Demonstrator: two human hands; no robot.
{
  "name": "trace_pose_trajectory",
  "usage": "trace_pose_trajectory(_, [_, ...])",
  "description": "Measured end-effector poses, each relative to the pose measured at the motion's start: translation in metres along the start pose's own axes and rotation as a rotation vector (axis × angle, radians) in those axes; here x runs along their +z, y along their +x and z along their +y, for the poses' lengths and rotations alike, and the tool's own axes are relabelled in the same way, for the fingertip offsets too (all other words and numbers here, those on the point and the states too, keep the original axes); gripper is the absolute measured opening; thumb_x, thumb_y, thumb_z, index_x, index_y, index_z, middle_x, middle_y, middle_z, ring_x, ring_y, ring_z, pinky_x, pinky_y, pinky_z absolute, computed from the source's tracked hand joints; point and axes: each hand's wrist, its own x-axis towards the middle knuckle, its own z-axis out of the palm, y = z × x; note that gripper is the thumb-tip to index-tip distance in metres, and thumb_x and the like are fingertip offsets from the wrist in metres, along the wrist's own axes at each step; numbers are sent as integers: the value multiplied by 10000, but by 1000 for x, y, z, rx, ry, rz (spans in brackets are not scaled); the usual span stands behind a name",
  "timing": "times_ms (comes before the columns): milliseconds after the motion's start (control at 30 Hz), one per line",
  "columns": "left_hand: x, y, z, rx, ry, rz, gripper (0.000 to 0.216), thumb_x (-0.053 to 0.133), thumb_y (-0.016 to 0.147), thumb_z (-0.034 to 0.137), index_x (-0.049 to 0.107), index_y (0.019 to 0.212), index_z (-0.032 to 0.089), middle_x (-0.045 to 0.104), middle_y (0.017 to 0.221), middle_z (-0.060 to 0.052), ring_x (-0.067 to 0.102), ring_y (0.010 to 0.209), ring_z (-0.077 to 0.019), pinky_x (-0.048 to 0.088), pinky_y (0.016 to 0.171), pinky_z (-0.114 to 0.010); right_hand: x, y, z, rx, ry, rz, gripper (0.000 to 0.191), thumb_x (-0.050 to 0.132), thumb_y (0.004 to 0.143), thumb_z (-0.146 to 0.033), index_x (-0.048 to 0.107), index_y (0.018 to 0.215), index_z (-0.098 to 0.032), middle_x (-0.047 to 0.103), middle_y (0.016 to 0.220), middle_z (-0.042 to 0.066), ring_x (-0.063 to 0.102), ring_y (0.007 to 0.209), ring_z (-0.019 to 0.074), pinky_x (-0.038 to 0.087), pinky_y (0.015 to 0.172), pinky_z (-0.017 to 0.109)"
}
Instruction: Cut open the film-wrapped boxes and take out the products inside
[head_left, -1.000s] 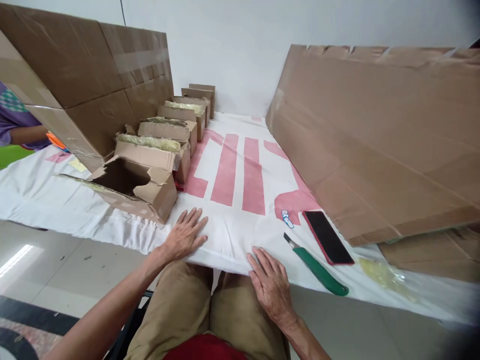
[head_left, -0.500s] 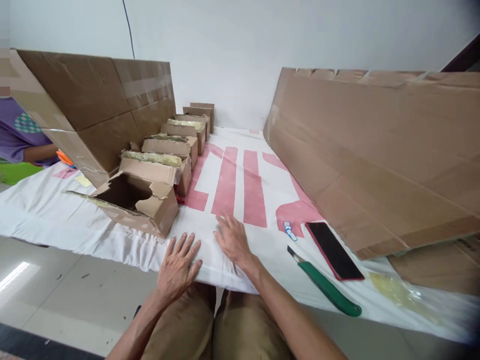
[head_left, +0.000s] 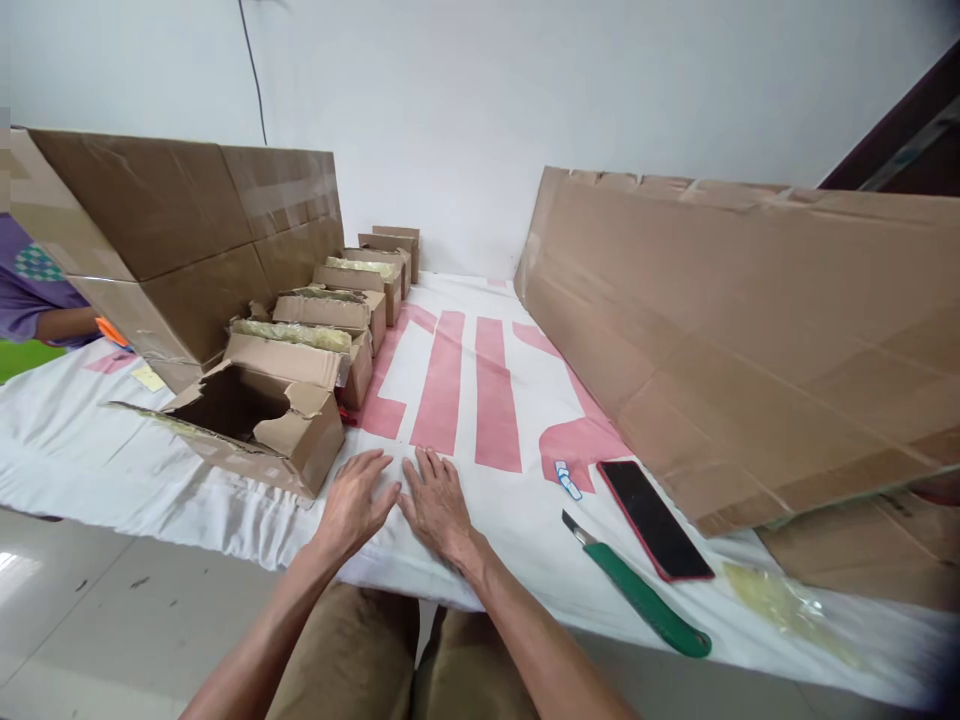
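My left hand (head_left: 352,503) and my right hand (head_left: 434,501) lie flat side by side on the white cloth (head_left: 480,500) with red stripes, near the table's front edge. Both hands have fingers stretched out and hold nothing. Just left of my left hand stands an open torn cardboard box (head_left: 255,425). To the right of my right hand lie a green-handled utility knife (head_left: 637,598) and a black phone with a red rim (head_left: 655,519).
A row of small cardboard boxes (head_left: 330,310) with yellowish filling runs back toward the wall. A large carton (head_left: 172,230) stands at the left, flat cardboard sheets (head_left: 735,330) lean at the right. A person's purple sleeve (head_left: 34,285) shows at far left. A clear plastic bag (head_left: 787,610) lies at the right.
My right hand moved from the table edge at the right over to the left and now rests beside my left hand. The view has tilted up slightly.
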Motion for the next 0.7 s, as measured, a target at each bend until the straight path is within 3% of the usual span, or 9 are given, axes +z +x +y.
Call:
trace_pose_trajectory(133, [27, 30, 10, 47, -24, -55, 417, 580, 957, 350, 674, 1319, 167, 620, 1482, -183, 562, 1404, -331, 463, 1171, -562, 5, -12, -7, -15, 9, -2, 589, 518, 1039, -389, 486, 1570, -138, 428, 1648, 200, 328, 1571, 363, 248, 1266, 581])
trace_pose_trajectory(267, [48, 23, 11, 72, -12, -182, 393, 516, 1005, 344, 686, 1319, 180, 619, 1495, -162, 507, 1465, -329, 392, 1225, -597, 10, -27, -13, -31, 61, 9, 637, 551, 1013, -390, 470, 1587, -125, 441, 1635, 201, 331, 1571, 358, 234, 1282, 569])
trace_pose_trajectory(500, [49, 18, 3, 70, -85, -136, 349, 517, 1010, 344, 735, 1247, 211, 666, 1441, -137, 562, 1411, -312, 433, 1199, -580, 8, -26, -8, -8, 131, 36, 564, 616, 957, -363, 610, 1483, -158, 537, 1581, 166, 414, 1521, 334, 282, 1269, 534])
trace_pose_trajectory(700, [50, 21, 0, 39, -152, -90, 328, 529, 994, 338, 758, 1178, 192, 718, 1359, -142, 628, 1334, -301, 470, 1175, -555, -2, -25, -7, 10, 168, -2, 585, 651, 934, -326, 595, 1493, -162, 544, 1581, 147, 424, 1513, 323, 288, 1274, 493])
